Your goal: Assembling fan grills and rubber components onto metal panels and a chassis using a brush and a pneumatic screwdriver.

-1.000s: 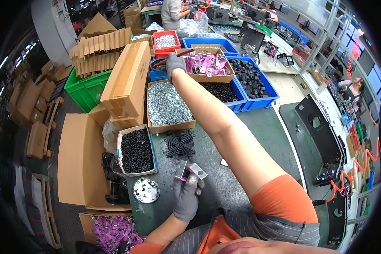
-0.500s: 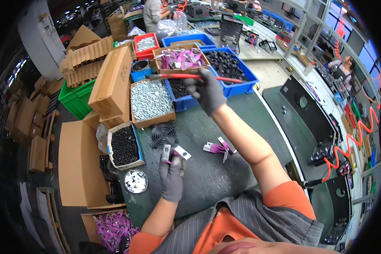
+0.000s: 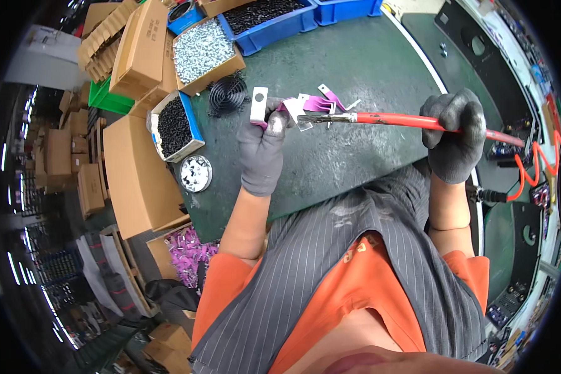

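One brush [image 3: 397, 119] sits clenched in the right hand [image 3: 455, 134], long axis pointing leftward, bristles [image 3: 316, 117] up by the plates [image 3: 257, 115] the left hand [image 3: 260, 156] is pinching; contact, cannot tell! Left hand's nearer the bristles. Two plates show there, one grille [image 3: 222, 97] beyond-left, seemingly two loose brackets [image 3: 318, 104] beyond-right.

Metal bracketry [image 3: 257, 112], silver with purple areas (one part or two, cannot be determined), is gripped in the gloved left hand [image 3: 262, 156]; its left plate stands upright and shows a round hole. Brush [image 3: 393, 119]: red handle, silvery ferrule, dark bristles; held near-horizontal in the gloved right hand [image 3: 455, 131], bristles at the bracketry's right plate, contact unconfirmed.
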`<control>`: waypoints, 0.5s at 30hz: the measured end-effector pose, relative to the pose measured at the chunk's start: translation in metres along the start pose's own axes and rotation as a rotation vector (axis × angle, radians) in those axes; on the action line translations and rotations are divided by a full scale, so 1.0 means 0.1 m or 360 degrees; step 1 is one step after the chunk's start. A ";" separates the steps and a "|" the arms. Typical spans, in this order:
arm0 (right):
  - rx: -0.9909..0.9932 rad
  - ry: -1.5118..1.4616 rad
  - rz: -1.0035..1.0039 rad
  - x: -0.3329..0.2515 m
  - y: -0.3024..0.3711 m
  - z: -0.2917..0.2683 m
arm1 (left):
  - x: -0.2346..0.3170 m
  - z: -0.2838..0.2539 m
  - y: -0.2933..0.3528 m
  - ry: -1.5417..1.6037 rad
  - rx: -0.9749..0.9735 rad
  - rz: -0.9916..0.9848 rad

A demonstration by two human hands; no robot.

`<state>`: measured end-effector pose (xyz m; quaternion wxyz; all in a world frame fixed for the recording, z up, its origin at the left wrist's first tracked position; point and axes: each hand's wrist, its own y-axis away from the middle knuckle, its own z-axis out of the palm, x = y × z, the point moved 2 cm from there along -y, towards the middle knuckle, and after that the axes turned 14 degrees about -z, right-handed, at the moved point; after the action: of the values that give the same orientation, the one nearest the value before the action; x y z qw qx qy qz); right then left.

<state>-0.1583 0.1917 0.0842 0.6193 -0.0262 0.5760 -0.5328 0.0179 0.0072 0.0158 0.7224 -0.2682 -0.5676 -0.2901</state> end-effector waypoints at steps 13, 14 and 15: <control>-0.0139 0.0058 -0.0261 -0.31 0.20 -0.20 | 0.02 0.21 0.12 -0.0109 -0.0093 0.0113; -0.0137 0.0059 -0.0261 -0.32 0.21 -0.22 | 0.03 0.22 0.12 -0.0062 -0.0106 0.0156; -0.0150 -0.0002 -0.0210 -0.31 0.23 -0.26 | 0.02 0.20 0.12 -0.0136 -0.0060 0.0110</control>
<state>-0.1559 0.2377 0.0820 0.5814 -0.0938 0.5971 -0.5447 0.0134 0.0297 0.0217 0.7018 -0.3134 -0.5828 -0.2639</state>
